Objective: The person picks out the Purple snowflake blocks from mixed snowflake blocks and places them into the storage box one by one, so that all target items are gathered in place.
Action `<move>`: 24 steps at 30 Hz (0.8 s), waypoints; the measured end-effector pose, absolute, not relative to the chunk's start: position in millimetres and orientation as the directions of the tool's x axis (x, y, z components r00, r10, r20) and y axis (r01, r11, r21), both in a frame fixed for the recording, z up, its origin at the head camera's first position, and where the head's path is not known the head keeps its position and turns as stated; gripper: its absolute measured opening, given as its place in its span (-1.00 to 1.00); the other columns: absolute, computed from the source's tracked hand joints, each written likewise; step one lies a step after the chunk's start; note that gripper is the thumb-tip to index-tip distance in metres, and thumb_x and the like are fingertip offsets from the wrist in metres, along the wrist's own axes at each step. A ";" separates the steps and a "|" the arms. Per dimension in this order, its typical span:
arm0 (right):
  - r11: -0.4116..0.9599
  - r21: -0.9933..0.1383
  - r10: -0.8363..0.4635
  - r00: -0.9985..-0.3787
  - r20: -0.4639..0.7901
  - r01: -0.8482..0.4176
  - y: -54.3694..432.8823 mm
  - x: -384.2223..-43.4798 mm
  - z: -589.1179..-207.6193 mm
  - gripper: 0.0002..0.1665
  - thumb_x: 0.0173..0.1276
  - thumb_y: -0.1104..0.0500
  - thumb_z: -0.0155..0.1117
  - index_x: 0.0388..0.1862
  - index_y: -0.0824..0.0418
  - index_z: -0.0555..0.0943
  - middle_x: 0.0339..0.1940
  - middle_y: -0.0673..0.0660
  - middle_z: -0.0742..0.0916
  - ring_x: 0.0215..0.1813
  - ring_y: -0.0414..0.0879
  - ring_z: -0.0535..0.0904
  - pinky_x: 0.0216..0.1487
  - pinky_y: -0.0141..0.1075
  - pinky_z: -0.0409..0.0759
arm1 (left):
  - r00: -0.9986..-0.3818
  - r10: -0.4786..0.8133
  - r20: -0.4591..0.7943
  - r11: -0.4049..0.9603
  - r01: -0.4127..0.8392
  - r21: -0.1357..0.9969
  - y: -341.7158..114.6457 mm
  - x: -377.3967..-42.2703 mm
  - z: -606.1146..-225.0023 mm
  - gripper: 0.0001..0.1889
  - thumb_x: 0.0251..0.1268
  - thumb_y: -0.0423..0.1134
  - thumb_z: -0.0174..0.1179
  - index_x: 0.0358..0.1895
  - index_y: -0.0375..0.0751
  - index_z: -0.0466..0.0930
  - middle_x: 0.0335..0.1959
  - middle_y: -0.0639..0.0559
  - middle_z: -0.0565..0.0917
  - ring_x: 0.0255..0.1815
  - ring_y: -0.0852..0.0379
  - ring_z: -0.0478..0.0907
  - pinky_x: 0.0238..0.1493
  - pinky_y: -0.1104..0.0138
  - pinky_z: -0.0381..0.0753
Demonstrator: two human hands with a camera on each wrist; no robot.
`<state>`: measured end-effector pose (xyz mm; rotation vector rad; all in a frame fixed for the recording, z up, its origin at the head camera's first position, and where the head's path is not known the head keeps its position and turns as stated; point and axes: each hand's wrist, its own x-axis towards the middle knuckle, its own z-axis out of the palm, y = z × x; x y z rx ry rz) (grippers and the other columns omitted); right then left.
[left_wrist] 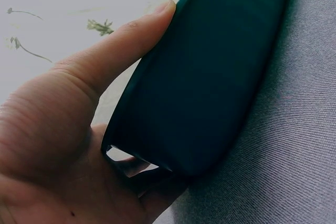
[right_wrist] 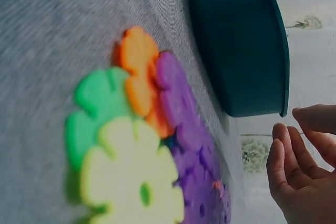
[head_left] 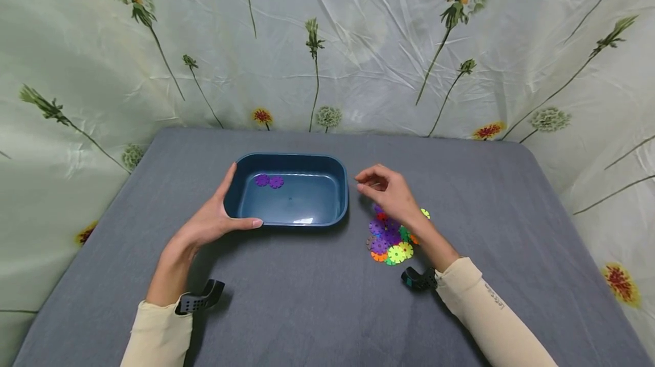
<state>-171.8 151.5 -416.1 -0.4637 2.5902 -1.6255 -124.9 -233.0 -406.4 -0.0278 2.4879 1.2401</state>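
Observation:
In the head view, my left hand (head_left: 215,220) holds the left end of a blue plastic tray (head_left: 286,223), its thumb along the near rim and the fingers round the far left side. The left wrist view shows the thumb (left_wrist: 126,43) against the tray's outer wall. Two purple flower-shaped discs (head_left: 269,181) lie inside. My right hand (head_left: 391,193) hovers just past the tray's right end with loosely bent fingers and nothing visible between them. Below it lies a pile of colourful flower-shaped discs (head_left: 389,236), partly hidden by the hand and forearm.
A grey cloth covers the table (head_left: 307,299), whose far edge meets a pale curtain (head_left: 358,71) printed with dandelions. Black wrist-worn devices (head_left: 200,297) sit at both sleeve cuffs. In the right wrist view, yellow, green, orange and purple discs (right_wrist: 131,177) overlap on the cloth.

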 end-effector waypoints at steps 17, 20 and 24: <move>0.481 -0.863 -0.277 -0.961 0.019 -0.155 181.7 -168.1 -429.4 -0.79 0.50 0.31 0.31 0.06 0.31 0.71 0.04 0.31 0.77 0.01 0.10 0.68 -0.12 -0.47 0.59 | -0.936 0.146 -0.321 0.616 -0.168 0.769 -234.6 -122.9 -406.6 0.48 0.05 0.09 0.60 0.66 0.41 -0.62 0.76 -0.15 -0.40 0.73 -0.46 -0.26 0.50 -0.49 -0.01; 0.490 -0.857 -0.284 -0.959 0.012 -0.156 185.6 -168.3 -430.0 -0.77 0.49 0.36 0.29 0.08 0.31 0.70 0.05 0.31 0.77 0.03 0.12 0.68 -0.08 -0.47 0.60 | -0.938 0.151 -0.313 0.617 -0.158 0.771 -234.7 -123.9 -406.8 0.47 0.05 0.09 0.60 0.66 0.41 -0.62 0.76 -0.15 -0.39 0.73 -0.46 -0.25 0.50 -0.48 0.01; 0.496 -0.851 -0.307 -0.952 0.013 -0.171 190.1 -168.9 -428.0 -0.69 0.44 0.47 0.25 0.11 0.33 0.69 0.07 0.33 0.75 0.09 0.16 0.68 -0.01 -0.46 0.62 | -0.937 0.156 -0.312 0.624 -0.151 0.766 -234.5 -124.8 -406.6 0.47 0.05 0.11 0.59 0.66 0.42 -0.62 0.76 -0.15 -0.38 0.72 -0.46 -0.22 0.50 -0.46 0.05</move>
